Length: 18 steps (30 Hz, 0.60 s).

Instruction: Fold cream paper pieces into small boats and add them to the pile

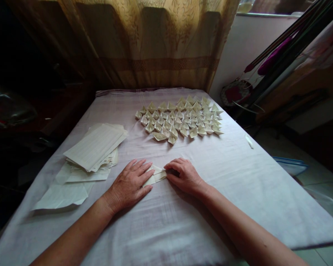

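A partly folded piece of paper [157,175] lies on the cloth-covered table between my two hands. My left hand [130,184] rests flat on its left end, fingers spread, hiding that part. With thumb and fingers pinched, my right hand [184,174] grips the paper's right tip. Beyond my hands stand rows of small folded paper boats [180,118], closely grouped. To the left of my left hand is a stack of paper sheets [96,147], some printed with lines of text.
The table [255,192] has a pale cloth over it. A small white scrap [249,142] lies near its right edge. A patterned curtain [155,40] hangs behind the far edge. Blue-edged plastic [290,165] sits low on the right, off the table.
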Motion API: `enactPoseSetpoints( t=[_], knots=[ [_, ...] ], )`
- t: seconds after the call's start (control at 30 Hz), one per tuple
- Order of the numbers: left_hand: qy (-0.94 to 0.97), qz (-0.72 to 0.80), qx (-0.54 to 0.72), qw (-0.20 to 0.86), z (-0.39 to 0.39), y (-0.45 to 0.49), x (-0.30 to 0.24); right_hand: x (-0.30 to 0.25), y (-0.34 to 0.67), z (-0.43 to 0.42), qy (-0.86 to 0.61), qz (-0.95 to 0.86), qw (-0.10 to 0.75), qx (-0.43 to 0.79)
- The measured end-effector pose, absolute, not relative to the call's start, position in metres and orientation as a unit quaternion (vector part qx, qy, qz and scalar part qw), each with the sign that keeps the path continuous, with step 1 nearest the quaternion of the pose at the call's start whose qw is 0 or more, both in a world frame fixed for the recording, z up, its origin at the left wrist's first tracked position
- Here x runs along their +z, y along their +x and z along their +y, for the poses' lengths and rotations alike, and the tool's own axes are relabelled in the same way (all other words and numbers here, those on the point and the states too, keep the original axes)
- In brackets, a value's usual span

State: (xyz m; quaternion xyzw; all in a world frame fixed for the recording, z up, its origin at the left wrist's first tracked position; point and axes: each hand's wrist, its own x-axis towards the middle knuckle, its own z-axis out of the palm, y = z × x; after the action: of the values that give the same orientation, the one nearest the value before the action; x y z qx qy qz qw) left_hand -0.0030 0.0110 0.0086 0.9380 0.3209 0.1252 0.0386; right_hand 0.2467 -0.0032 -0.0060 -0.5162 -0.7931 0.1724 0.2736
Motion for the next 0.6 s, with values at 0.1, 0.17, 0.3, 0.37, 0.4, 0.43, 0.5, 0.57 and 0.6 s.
enactPoseSetpoints(
  t=[0.1,0.17,0.3,0.37,0.4,0.43,0.5,0.57,0.6],
  knots=[
    [0.929,0.340,0.143,0.041,0.006,0.000,0.006,-0.006,0.246,-0.003,-0.502,-0.809,0.262,0.157],
    [0.925,0.344,0.156,0.045,0.004,0.004,0.006,-0.006,0.244,-0.002,-0.487,-0.823,0.255,0.143],
    [0.917,0.354,0.175,0.061,0.004,0.009,0.009,-0.003,0.241,-0.002,-0.458,-0.843,0.254,0.120],
    [0.913,0.361,0.178,0.062,0.004,0.010,0.010,-0.001,0.240,-0.003,-0.452,-0.849,0.254,0.106],
    [0.911,0.365,0.180,0.060,0.004,0.010,0.010,-0.001,0.240,-0.004,-0.450,-0.850,0.255,0.100],
    [0.910,0.367,0.182,0.059,0.004,0.010,0.010,-0.001,0.239,-0.005,-0.450,-0.850,0.256,0.098],
    [0.908,0.371,0.186,0.055,0.003,0.009,0.009,-0.003,0.238,-0.006,-0.455,-0.845,0.259,0.104],
    [0.908,0.371,0.186,0.048,0.003,0.008,0.008,-0.005,0.238,-0.007,-0.465,-0.838,0.260,0.117],
    [0.909,0.371,0.186,0.044,0.002,0.008,0.008,-0.006,0.237,-0.006,-0.469,-0.835,0.262,0.122]
  ],
)
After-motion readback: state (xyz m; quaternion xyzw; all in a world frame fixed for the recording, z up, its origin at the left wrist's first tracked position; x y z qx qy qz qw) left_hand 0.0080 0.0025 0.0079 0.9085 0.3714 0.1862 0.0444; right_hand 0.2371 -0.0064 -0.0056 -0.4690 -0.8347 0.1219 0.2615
